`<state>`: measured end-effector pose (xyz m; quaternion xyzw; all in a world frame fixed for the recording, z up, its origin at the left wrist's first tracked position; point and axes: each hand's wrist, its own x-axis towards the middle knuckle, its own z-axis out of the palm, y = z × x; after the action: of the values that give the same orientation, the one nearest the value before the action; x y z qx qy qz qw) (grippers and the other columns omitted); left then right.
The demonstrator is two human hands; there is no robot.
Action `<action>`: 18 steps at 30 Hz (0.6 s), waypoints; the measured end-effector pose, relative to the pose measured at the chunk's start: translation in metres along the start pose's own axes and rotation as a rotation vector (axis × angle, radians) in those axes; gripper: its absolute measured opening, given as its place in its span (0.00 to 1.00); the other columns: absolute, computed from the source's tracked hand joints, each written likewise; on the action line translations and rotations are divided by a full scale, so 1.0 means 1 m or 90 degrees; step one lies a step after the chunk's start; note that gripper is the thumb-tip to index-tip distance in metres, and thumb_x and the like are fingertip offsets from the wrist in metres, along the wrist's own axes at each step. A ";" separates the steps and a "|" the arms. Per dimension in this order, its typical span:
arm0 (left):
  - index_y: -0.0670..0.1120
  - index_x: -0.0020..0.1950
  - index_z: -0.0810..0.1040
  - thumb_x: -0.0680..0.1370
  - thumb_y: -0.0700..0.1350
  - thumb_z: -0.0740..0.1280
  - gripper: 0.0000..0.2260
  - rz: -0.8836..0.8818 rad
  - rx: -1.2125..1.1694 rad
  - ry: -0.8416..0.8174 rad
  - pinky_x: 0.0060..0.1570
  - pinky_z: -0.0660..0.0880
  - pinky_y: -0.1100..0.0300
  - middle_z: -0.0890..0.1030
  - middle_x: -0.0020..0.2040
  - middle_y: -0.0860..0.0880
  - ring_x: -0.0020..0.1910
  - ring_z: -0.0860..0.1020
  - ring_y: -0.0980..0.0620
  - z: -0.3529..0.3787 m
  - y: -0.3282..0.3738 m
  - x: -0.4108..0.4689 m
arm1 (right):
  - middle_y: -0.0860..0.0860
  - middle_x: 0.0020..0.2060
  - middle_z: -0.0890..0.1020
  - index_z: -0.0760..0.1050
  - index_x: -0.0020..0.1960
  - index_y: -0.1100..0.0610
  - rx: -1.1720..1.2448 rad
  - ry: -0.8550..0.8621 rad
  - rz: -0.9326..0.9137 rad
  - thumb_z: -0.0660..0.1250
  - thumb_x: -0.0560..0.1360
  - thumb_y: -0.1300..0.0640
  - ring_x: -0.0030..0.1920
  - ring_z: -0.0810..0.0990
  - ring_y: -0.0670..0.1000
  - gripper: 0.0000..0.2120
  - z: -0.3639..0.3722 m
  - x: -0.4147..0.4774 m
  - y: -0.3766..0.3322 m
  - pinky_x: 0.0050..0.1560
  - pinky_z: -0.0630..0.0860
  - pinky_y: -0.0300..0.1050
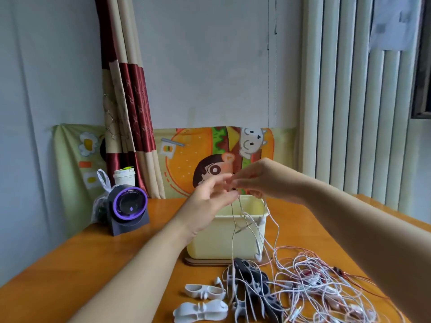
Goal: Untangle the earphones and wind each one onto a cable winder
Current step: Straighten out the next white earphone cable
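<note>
1 white earphone cable (233,231) hangs above the bin (210,241) from the right hand (261,180), whose grip pinches it, and trails into the tangle (321,287) on the counter (93,264). Left hand (210,201): grip blurred, cannot tell. Best lift slowly, teasing snags loose.

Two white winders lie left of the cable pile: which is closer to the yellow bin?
The upper white winder, nearer the yellow bin; the lower white winder lies closest to the camera.
</note>
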<state>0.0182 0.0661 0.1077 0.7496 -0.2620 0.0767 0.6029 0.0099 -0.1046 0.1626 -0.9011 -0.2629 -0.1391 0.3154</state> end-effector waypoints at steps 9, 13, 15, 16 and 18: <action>0.52 0.50 0.82 0.80 0.41 0.65 0.08 0.001 0.048 0.093 0.53 0.80 0.53 0.76 0.36 0.54 0.36 0.76 0.57 -0.004 -0.014 -0.002 | 0.48 0.35 0.79 0.79 0.55 0.54 0.068 -0.073 0.065 0.69 0.74 0.64 0.31 0.77 0.43 0.11 0.007 -0.012 0.024 0.35 0.73 0.33; 0.55 0.47 0.81 0.80 0.44 0.66 0.07 0.040 0.131 0.151 0.47 0.76 0.65 0.82 0.46 0.55 0.43 0.78 0.58 -0.014 -0.019 -0.005 | 0.51 0.36 0.83 0.80 0.49 0.58 0.112 -0.050 0.122 0.68 0.76 0.58 0.32 0.79 0.44 0.05 0.013 -0.022 0.041 0.32 0.73 0.34; 0.56 0.47 0.81 0.79 0.43 0.67 0.08 0.052 0.177 0.169 0.51 0.75 0.64 0.83 0.48 0.57 0.48 0.79 0.57 -0.020 -0.023 -0.007 | 0.50 0.37 0.84 0.81 0.47 0.57 0.095 -0.043 0.136 0.68 0.76 0.55 0.32 0.79 0.42 0.06 0.016 -0.026 0.048 0.31 0.72 0.34; 0.57 0.47 0.80 0.79 0.42 0.67 0.09 0.052 0.201 0.170 0.52 0.75 0.63 0.83 0.49 0.58 0.50 0.80 0.56 -0.023 -0.024 -0.008 | 0.49 0.37 0.84 0.81 0.47 0.56 0.089 -0.038 0.143 0.68 0.76 0.54 0.30 0.77 0.40 0.06 0.017 -0.027 0.050 0.31 0.70 0.34; 0.59 0.48 0.79 0.79 0.39 0.66 0.13 0.041 0.244 0.157 0.53 0.75 0.61 0.82 0.50 0.60 0.52 0.80 0.54 -0.028 -0.027 -0.010 | 0.48 0.34 0.82 0.82 0.44 0.55 0.086 -0.029 0.154 0.69 0.75 0.53 0.26 0.71 0.40 0.06 0.018 -0.030 0.054 0.28 0.67 0.34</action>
<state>0.0290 0.0993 0.0874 0.8266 -0.1906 0.2355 0.4742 0.0172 -0.1398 0.1098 -0.9058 -0.1680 -0.0616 0.3840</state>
